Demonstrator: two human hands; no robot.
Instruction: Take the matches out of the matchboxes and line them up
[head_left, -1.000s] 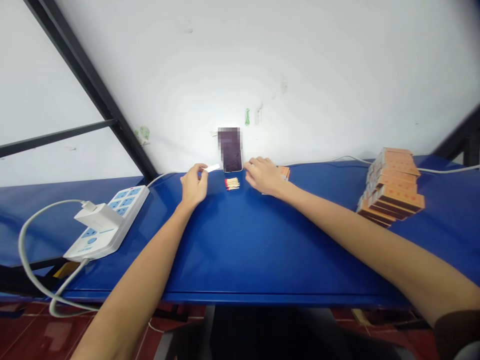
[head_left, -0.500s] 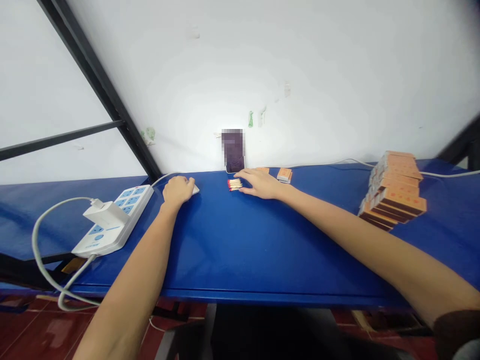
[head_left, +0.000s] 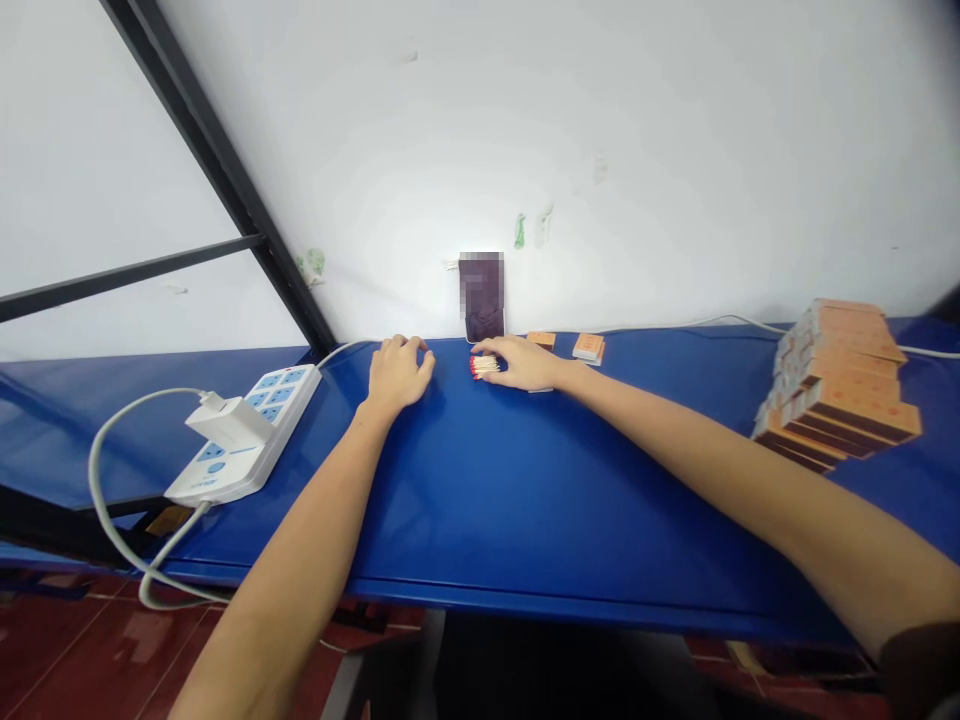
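Observation:
My right hand (head_left: 529, 365) is at the back middle of the blue table, fingers and thumb closed around a small bundle of matches (head_left: 486, 367). The matches have pale sticks, with their red heads pointing left. Below that hand, a thin white edge (head_left: 540, 389) of something shows; the rest is covered. To the left, my left hand (head_left: 397, 372) lies palm down with its fingers apart, near the table's back. Whether anything is under it is hidden. Just behind the right hand are an orange matchbox (head_left: 541, 340) and another flat orange-and-white matchbox piece (head_left: 589, 347).
A phone-like dark object (head_left: 484, 300), partly blurred, leans on the white wall. Stacked matchboxes (head_left: 840, 385) stand at the right. A white power strip (head_left: 251, 440) with a plugged-in adapter (head_left: 232, 424) and looping cable lies left, beside a black metal frame (head_left: 225, 190).
The view has shifted, so things appear farther right. My right hand has closed around the matches. My left hand has moved right and spread its fingers; the white piece beside it no longer shows.

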